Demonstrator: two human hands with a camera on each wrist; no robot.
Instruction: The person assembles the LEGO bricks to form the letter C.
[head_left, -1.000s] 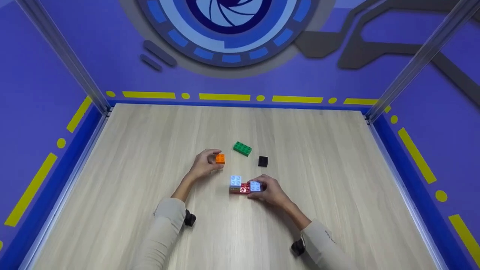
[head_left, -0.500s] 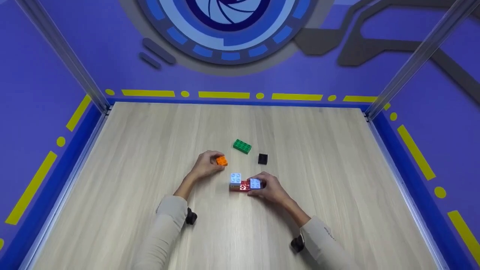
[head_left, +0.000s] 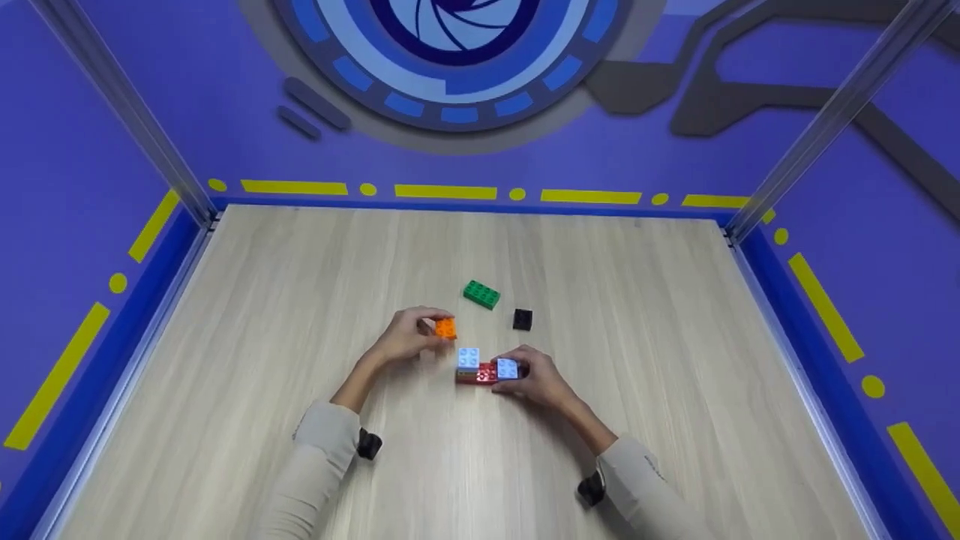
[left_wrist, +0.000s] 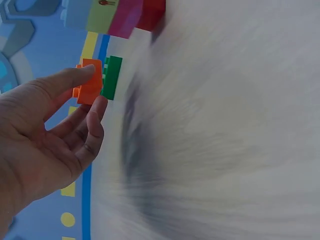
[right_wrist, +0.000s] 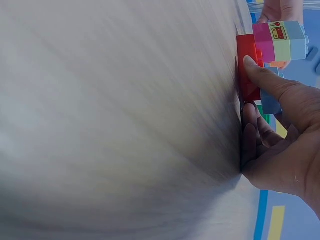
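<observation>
Nothing is legible — the right sleeve print [head_left: 654, 466] blurs.

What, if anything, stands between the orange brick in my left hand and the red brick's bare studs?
In the head view, the light-blue-topped stack on the left end of the red brick lies across the direct line from the orange brick. Nothing visible covers the bare studs.

Head view looks forward-down; closer wrist views share the red brick [right_wrist: 251, 87].
</observation>
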